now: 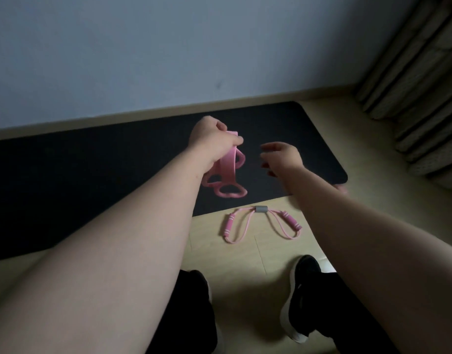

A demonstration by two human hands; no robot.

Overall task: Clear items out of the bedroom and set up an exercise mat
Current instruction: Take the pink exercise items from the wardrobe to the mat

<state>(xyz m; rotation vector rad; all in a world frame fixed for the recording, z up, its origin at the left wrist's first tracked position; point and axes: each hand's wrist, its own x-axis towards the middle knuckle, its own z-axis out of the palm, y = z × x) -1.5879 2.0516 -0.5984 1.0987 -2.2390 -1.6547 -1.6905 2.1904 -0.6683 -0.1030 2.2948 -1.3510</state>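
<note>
Pink band [226, 171] pinched in left hand [210, 139] over black mat [92, 162]; right hand [283, 157] beside it, fingers loose, holding nothing; pink tube [261, 209] on floor [245, 264]

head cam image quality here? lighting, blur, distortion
Head view: dim, underexposed, no glare; the black mat shows almost no texture. Head view: the right hand is blurred at the fingertips, the left hand gripping the pink band is sharper. Head view: wide-angle bends the skirting board.
</note>
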